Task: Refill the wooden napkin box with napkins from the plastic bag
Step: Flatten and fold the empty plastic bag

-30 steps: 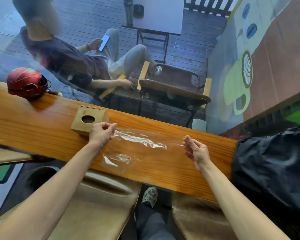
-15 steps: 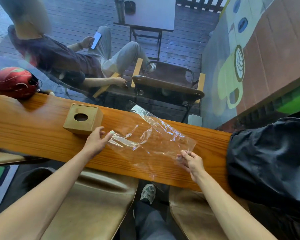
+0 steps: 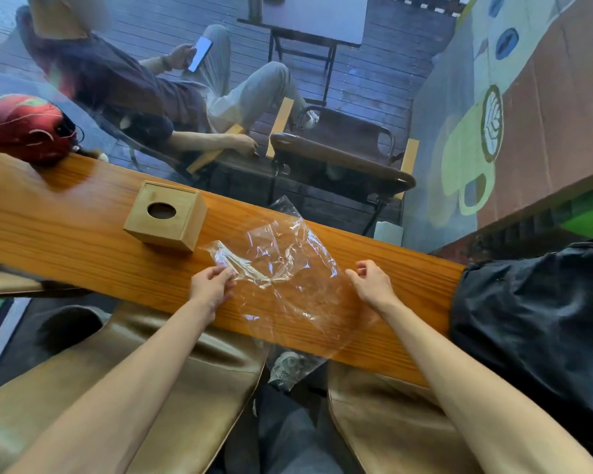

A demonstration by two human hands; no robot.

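Observation:
The wooden napkin box (image 3: 166, 218) with a round hole in its lid stands on the wooden counter (image 3: 65, 234). To its right a clear, crumpled plastic bag (image 3: 288, 278) lies across the counter and hangs over the near edge; I see no napkins in it. My left hand (image 3: 211, 285) pinches the bag's left edge just right of the box. At the bag's right edge my right hand (image 3: 372, 282) has its fingers curled; whether it grips the film is unclear.
A red helmet (image 3: 28, 128) sits at the counter's far left. A black bag (image 3: 534, 323) lies at the right end. Behind the glass a person sits with a phone beside a dark chair (image 3: 343, 155). Tan stools (image 3: 151, 381) stand below me.
The bag has been turned and spread from lying flat between my hands to draping over the near edge. My left hand moved right, away from the box; my right hand shifted to the bag's right edge.

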